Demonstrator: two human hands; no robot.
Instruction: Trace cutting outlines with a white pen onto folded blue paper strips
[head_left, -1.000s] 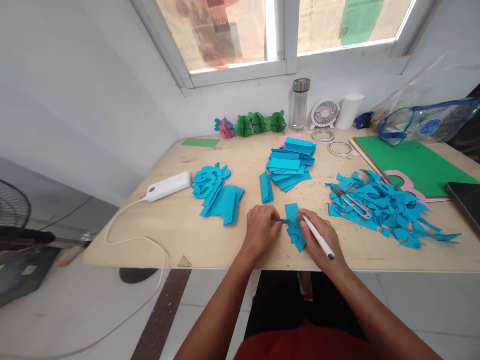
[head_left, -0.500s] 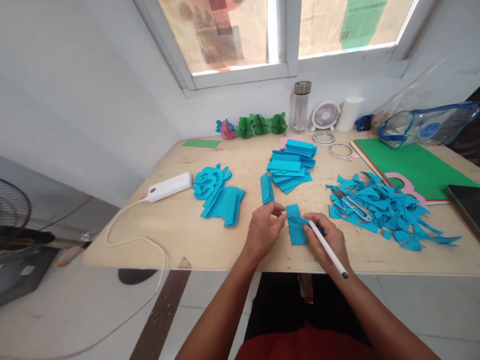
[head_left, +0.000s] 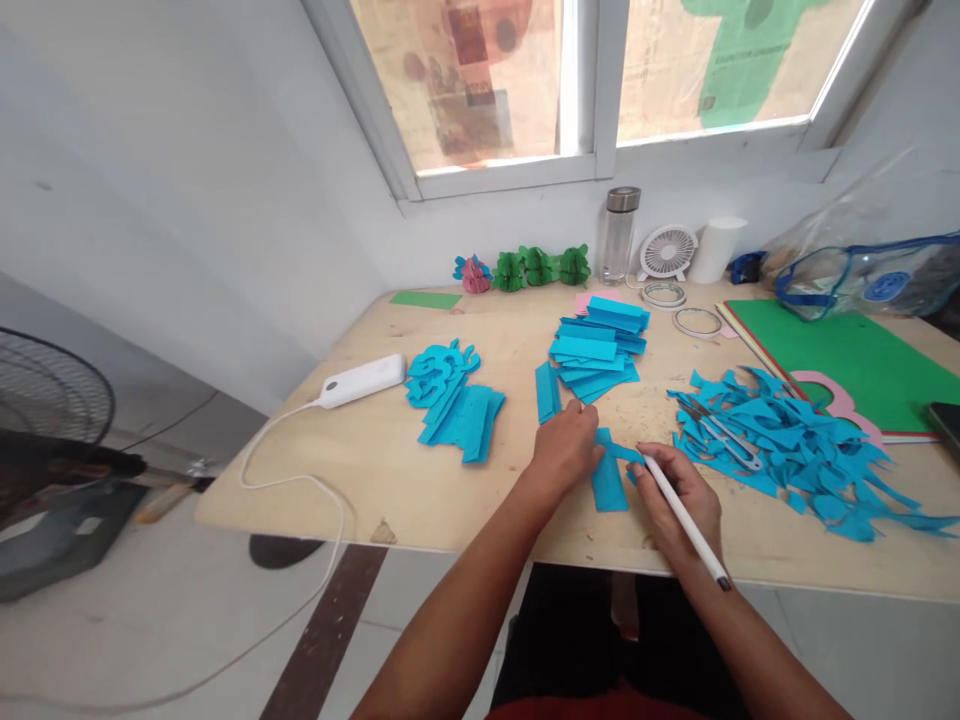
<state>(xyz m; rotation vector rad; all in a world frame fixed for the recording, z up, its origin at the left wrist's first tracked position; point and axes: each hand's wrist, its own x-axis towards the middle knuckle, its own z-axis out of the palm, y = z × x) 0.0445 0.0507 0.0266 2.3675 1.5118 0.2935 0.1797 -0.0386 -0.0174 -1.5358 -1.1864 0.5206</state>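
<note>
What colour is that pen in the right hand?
The pen is white with a dark end, showing best in the head view.

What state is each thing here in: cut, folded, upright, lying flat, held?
Blue paper: lying between the hands
Left hand: at that paper's edge, grip unclear
White pen: held, slanted
Right hand: closed around the pen
Blue stack: folded, piled
Blue scraps: cut, heaped
Bottle: upright, capped
Small fan: upright; running or not, unclear
Green sheet: lying flat
</note>
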